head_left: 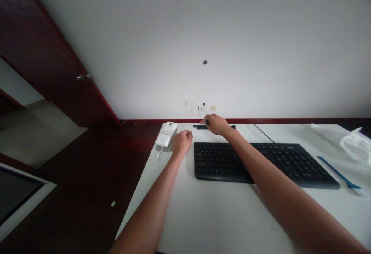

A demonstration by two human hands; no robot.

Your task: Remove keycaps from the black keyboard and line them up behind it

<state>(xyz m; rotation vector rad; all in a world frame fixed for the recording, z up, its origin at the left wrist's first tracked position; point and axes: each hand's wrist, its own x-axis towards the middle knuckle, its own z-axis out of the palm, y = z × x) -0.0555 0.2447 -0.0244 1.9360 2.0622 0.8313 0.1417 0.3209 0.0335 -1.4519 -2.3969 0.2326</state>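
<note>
My left hand (182, 142) is curled into a loose fist on the white table (203, 215), just right of a white corded telephone handset (166, 134). Nothing shows in its fingers. My right hand (216, 125) reaches to the table's back edge, above a row of small black pieces (220, 127). Its fingertips pinch one small black piece (206, 122). A black computer keyboard (261, 163) lies just below that hand, under my right forearm.
A thin black cable (263, 133) runs from the keyboard toward the wall. A blue pen-like tool (339, 174) and white plastic sheeting (356, 144) lie at the right. White wall sockets (207, 108) sit above the table. A dark red door (58, 60) stands to the left.
</note>
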